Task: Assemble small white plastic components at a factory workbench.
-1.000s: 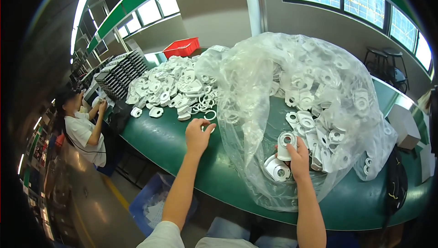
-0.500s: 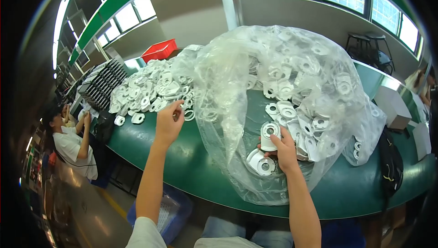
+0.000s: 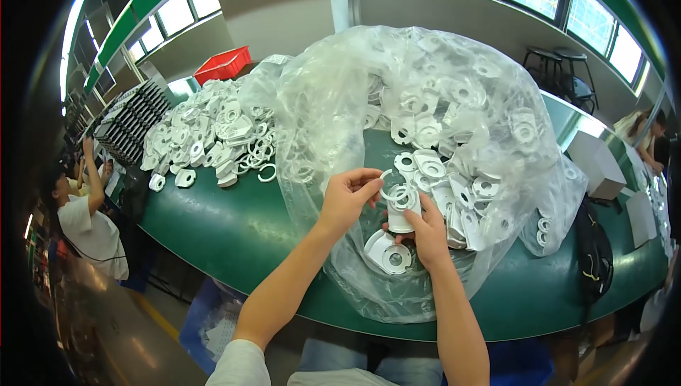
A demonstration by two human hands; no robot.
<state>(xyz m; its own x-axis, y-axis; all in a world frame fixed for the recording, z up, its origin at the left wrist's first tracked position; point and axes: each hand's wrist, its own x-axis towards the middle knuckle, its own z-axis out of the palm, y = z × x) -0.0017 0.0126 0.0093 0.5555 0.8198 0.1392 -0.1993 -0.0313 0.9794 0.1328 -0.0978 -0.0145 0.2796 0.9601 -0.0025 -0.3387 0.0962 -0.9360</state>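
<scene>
My right hand (image 3: 428,235) grips a white plastic housing (image 3: 401,223) with a round opening, its thumb across the front. Pinched in the fingers of my left hand (image 3: 344,203) is a thin white ring (image 3: 384,185), which overlaps the top of that housing; whether the two touch I cannot tell. Just below my hands, another white part (image 3: 375,247) with a round opening lies on clear plastic sheeting. Close to my right hand, many similar white parts (image 3: 441,198) spill out of a large clear plastic bag (image 3: 323,102).
A heap of white parts (image 3: 206,127) covers the green table (image 3: 213,216) on the left, with stacked dark trays (image 3: 131,123) and a red bin (image 3: 223,64) behind. On the right are a white box (image 3: 596,162) and a black bag (image 3: 594,251). A co-worker (image 3: 92,223) sits at left.
My left hand has moved right, from beside the left heap to the housing, bringing a white ring. My right hand still holds the housing. The view has shifted slightly.
</scene>
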